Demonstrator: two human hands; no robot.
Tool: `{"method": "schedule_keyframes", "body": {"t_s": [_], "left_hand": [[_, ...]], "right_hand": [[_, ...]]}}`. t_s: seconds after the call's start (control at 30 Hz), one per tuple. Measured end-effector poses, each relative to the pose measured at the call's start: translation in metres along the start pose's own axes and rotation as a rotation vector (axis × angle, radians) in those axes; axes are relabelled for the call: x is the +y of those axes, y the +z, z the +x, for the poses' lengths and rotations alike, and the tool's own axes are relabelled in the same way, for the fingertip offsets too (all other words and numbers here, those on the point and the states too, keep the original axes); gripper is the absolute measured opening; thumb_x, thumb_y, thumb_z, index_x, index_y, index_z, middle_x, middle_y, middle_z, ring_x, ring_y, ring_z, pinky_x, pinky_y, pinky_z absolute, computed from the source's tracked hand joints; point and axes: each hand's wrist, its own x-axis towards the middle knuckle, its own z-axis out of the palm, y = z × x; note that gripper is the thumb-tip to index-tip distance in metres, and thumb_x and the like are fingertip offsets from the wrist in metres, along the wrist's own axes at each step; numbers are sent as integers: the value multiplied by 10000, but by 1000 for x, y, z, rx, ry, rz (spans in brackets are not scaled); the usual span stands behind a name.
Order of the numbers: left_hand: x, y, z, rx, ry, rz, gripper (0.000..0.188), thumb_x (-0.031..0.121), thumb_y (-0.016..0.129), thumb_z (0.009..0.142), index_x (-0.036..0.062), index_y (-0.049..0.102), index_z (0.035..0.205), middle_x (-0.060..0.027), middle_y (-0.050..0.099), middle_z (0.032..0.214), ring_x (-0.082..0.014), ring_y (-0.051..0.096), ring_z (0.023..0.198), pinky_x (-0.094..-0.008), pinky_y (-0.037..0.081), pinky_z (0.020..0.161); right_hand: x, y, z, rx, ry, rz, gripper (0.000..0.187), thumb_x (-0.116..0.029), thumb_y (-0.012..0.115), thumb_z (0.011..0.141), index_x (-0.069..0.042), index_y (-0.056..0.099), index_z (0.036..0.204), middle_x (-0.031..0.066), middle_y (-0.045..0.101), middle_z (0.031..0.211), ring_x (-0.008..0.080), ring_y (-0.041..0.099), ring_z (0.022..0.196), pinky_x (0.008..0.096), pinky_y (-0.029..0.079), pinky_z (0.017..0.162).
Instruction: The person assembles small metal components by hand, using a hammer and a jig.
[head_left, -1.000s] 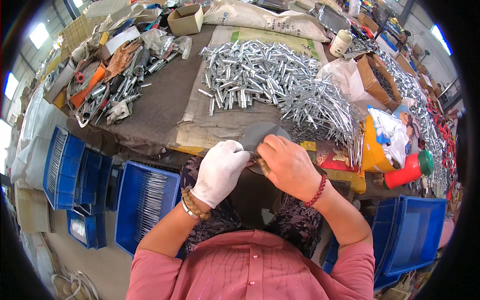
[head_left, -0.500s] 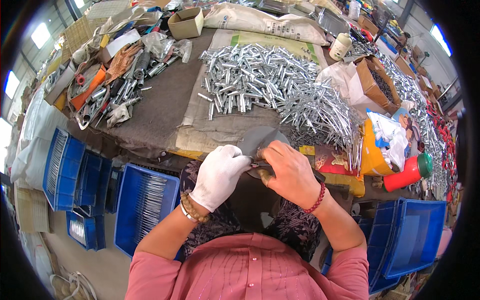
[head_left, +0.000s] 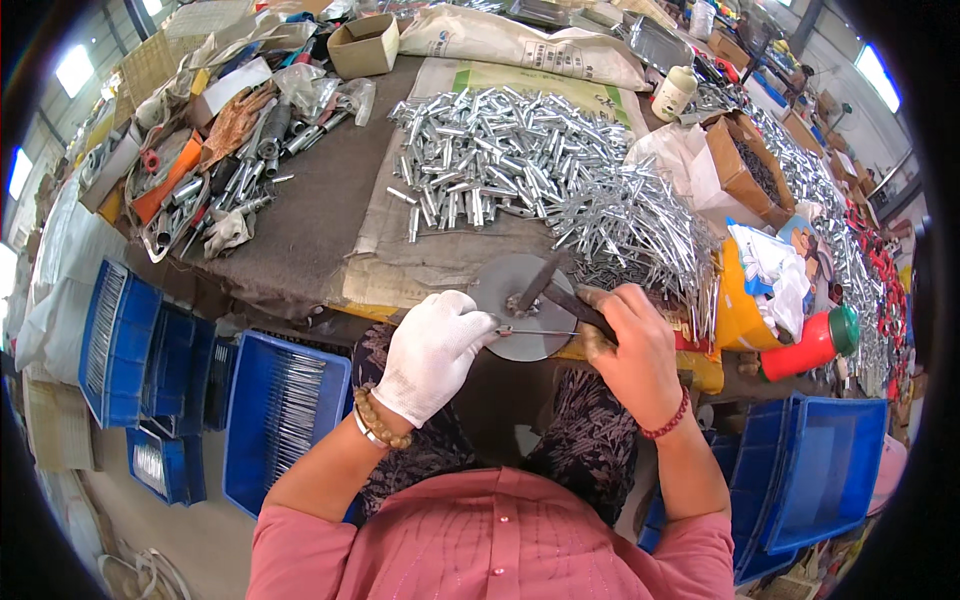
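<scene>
Head view, at the far left: blue bins (head_left: 125, 325) stand beside the bench, and a larger blue bin (head_left: 240, 440) nearer the person holds a row of shiny metal rods (head_left: 293, 405). Above them on the bench lies a heap of hand tools (head_left: 225, 170), with an orange-brown glove (head_left: 237, 125) on it.

Next comes the left hand (head_left: 430, 350) in a white knitted glove, its thumb and fingers closed on the left end of a slim metal rod (head_left: 545, 331). That rod lies roughly crosswise in front of a round grey disc (head_left: 490, 285) at the bench edge, its free end pointing at the right thumb; whether it touches the disc or the thumb I cannot tell. Beyond the disc spreads a pile of short metal tubes (head_left: 480, 150).

Over the disc slants a dark hammer (head_left: 578, 303), its handle clamped in the bare right hand (head_left: 635, 345). The 2 hands are apart, 1 to each side of the disc. The step in hand looks like steadying the rod for hammer work at the disc; the next move seems to call for a firm left pinch, the rod seated squarely, and fingertips clear of the hammer head.

Farther right are thin metal rods (head_left: 650, 230), a carton of dark small pieces (head_left: 750, 165), a red jar with a green lid (head_left: 800, 345), and stacked blue tubs (head_left: 825, 475)
</scene>
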Motion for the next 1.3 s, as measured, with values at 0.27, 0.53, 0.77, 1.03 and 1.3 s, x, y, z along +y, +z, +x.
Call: {"method": "schedule_keyframes", "body": {"t_s": [0.27, 0.53, 0.77, 1.03, 1.3], "left_hand": [[3, 0, 2, -24, -18, -5, 176, 60, 834, 819, 74, 778, 986, -104, 651, 912, -327, 657, 875, -422, 536, 777], [2, -1, -1, -11, -29, -34, 185, 47, 834, 807, 63, 772, 981, -103, 653, 904, -325, 655, 865, -423, 533, 770], [0, 2, 0, 0, -28, -46, 184, 45, 839, 804, 51, 771, 974, -104, 654, 885, -322, 657, 866, -417, 533, 769], [-3, 1, 4, -42, -20, -27, 192, 45, 834, 808, 50, 775, 991, -105, 659, 892, -313, 661, 877, -410, 534, 776], [-2, 2, 0, -16, -6, -78, 175, 51, 827, 830, 58, 774, 997, -99, 656, 895, -306, 653, 878, -405, 531, 784]], "right_hand": [[-24, -12, -15, 60, -166, 59, 570, 45, 730, 847, -182, 740, 1369, 89, 622, 1024, 291, 698, 851, 406, 571, 695], [-35, -12, -18, 87, -136, 35, 472, -24, 713, 881, -170, 763, 1327, 61, 574, 1007, 269, 661, 784, 386, 554, 672], [-22, 4, -25, -4, -137, -56, 479, -11, 735, 857, -156, 770, 1312, 70, 580, 999, 268, 667, 787, 391, 551, 671], [-22, 10, -35, 33, -149, -50, 553, 16, 732, 850, -164, 739, 1373, 67, 607, 1013, 263, 668, 785, 381, 555, 659], [-27, 10, -39, 190, -178, 39, 618, 28, 735, 847, -148, 704, 1439, 76, 602, 980, 273, 669, 766, 391, 557, 666]]}}
